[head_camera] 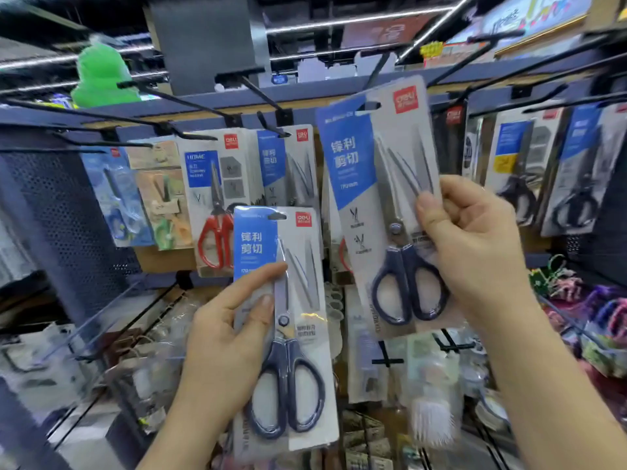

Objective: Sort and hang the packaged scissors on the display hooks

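Observation:
My left hand [230, 337] grips a carded pack of navy-handled scissors [288, 334], held upright low in the middle. My right hand [475, 245] pinches a second, matching pack [380, 205] by its right edge, raised and tilted, with its hang hole up near a black display hook [375, 74]. Whether the hook is through the hole I cannot tell. More of the same blue-card packs [288, 164] hang behind on a hook, beside a pack of red-handled scissors [213, 201].
Black hooks [176, 101] jut toward me along a blue rail [203, 103]. Other carded scissors hang at the right [573, 174] and small colourful ones at the left [115, 195]. A perforated dark panel [68, 225] stands at the left. Lower shelves hold mixed goods.

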Motion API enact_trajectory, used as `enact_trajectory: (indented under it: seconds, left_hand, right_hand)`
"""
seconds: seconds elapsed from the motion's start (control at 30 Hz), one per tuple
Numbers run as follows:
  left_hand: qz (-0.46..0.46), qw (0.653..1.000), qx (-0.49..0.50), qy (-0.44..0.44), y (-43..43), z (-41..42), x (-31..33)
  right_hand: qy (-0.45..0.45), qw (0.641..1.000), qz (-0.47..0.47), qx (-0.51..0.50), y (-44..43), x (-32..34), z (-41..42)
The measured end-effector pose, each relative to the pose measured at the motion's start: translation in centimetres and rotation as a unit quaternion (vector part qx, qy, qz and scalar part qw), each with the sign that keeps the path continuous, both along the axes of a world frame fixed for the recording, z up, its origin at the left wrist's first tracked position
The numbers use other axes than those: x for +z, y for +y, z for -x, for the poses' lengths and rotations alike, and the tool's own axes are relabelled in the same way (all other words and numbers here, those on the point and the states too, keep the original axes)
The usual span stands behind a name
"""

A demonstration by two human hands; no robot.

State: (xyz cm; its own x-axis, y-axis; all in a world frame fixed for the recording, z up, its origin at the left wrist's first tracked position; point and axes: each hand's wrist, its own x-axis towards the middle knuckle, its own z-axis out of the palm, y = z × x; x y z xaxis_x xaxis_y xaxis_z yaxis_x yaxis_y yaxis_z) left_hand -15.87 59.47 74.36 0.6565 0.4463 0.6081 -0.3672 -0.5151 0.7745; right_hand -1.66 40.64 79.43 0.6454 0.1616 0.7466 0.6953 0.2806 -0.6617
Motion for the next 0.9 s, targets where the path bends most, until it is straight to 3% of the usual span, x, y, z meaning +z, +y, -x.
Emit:
enact_trajectory:
  seconds: [0.2, 0.4, 0.77, 0.9]
  left_hand:
    - [0.002, 0.999, 0.037, -0.01, 0.7, 0.3, 1.7]
    - [-0.018, 0.994, 0.066, -0.082, 2.3, 0.9, 3.8]
    - [0.048, 0.975, -0.153, -0.153, -5.8, -3.5, 3.7]
    - [0.049, 0.968, -0.205, -0.139, -8.7, -5.9, 4.4]
  right_hand:
    - [-0.014, 0.999, 0.018, 0.035, 2.2, 1.9, -0.8]
    - [-0.011, 0.999, 0.018, -0.025, 1.5, 0.0, -1.9]
    - [-0.091, 0.992, 0.03, 0.078, -2.6, 1.4, -0.7]
    - [-0.091, 0.995, 0.037, 0.021, -6.1, 1.0, -2.0]
